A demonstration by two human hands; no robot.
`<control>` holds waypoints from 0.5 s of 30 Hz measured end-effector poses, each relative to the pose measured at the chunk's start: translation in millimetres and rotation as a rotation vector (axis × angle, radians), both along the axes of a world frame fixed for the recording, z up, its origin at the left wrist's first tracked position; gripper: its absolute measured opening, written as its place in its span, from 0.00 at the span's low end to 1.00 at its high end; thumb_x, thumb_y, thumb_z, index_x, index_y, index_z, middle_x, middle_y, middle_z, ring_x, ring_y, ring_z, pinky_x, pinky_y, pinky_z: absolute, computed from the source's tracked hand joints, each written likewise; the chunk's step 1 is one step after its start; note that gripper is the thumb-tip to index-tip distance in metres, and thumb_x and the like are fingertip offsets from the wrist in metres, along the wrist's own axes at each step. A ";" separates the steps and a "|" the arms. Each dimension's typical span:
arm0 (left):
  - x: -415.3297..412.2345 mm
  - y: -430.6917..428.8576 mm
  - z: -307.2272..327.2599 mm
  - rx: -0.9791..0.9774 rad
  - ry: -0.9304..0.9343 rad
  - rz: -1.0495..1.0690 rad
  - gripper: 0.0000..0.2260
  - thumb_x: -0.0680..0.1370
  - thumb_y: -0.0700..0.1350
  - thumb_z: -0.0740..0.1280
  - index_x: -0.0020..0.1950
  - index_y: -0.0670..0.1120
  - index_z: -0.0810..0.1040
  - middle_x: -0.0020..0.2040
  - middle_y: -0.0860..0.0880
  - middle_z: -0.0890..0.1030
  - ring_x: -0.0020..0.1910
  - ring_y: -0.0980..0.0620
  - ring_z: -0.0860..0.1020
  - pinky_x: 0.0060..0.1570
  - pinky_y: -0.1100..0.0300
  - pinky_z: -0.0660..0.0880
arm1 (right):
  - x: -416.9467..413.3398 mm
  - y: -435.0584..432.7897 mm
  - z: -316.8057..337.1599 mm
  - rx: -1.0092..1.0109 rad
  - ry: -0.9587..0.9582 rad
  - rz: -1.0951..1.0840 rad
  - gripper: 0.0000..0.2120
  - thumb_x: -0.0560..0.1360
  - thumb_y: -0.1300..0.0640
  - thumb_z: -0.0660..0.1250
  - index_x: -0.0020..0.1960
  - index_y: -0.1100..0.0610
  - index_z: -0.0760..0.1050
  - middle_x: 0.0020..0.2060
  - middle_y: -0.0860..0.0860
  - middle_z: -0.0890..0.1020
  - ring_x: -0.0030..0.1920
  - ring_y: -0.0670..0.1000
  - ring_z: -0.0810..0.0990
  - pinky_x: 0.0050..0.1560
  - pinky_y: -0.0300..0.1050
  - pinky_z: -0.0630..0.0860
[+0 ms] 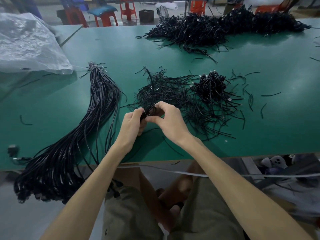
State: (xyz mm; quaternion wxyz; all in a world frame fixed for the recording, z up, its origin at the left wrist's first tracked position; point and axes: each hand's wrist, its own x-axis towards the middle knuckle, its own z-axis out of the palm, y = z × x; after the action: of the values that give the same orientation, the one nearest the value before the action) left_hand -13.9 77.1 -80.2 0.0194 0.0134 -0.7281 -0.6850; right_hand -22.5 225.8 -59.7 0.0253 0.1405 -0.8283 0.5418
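A small coiled black cable [149, 111] sits between both hands above the green table [107, 49]. My left hand [132, 123] grips the coil from the left, fingers curled round it. My right hand [168, 118] pinches it from the right with thumb and fingers. Just beyond the hands lies a loose heap of short black ties [166, 94]. Right of that heap sits a pile of coiled cables [212, 87]. A long bundle of black cables [97, 115], tied at its far end, runs from the table's middle left down over the front edge.
A large mound of coiled black cables [216, 26] lies at the far right of the table. A clear plastic bag [26, 44] covers the far left. Stray ties [270, 95] are scattered on the right. Red stools [127, 7] stand beyond the table. My knees are under the front edge.
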 end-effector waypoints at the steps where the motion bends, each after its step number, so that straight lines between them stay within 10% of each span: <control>1: -0.4 -0.7 0.2 0.012 -0.005 0.013 0.17 0.81 0.49 0.57 0.32 0.51 0.64 0.26 0.55 0.62 0.24 0.55 0.56 0.22 0.64 0.56 | 1.3 -1.5 1.6 0.025 0.022 0.011 0.07 0.74 0.60 0.76 0.46 0.55 0.78 0.40 0.45 0.82 0.42 0.40 0.78 0.45 0.32 0.71; 7: -1.0 -5.5 2.1 0.121 -0.036 -0.012 0.14 0.77 0.48 0.57 0.31 0.51 0.63 0.27 0.54 0.58 0.25 0.54 0.52 0.22 0.65 0.53 | 10.8 -9.9 6.8 0.236 0.266 0.028 0.01 0.80 0.64 0.68 0.49 0.61 0.76 0.47 0.52 0.80 0.49 0.54 0.79 0.52 0.56 0.78; 15: -2.2 -8.2 2.4 0.170 -0.054 0.012 0.19 0.79 0.47 0.57 0.28 0.52 0.66 0.26 0.52 0.60 0.23 0.53 0.55 0.21 0.63 0.54 | 15.7 -20.8 5.0 0.466 0.467 -0.077 0.04 0.83 0.61 0.64 0.50 0.60 0.71 0.45 0.52 0.78 0.38 0.50 0.73 0.36 0.43 0.67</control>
State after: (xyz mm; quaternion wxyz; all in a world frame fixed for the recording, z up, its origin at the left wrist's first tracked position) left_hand -16.1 68.9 -77.9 0.0025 0.0379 -0.6675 -0.7436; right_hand -6.8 204.9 -54.7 0.2022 0.2315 -0.9065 0.2895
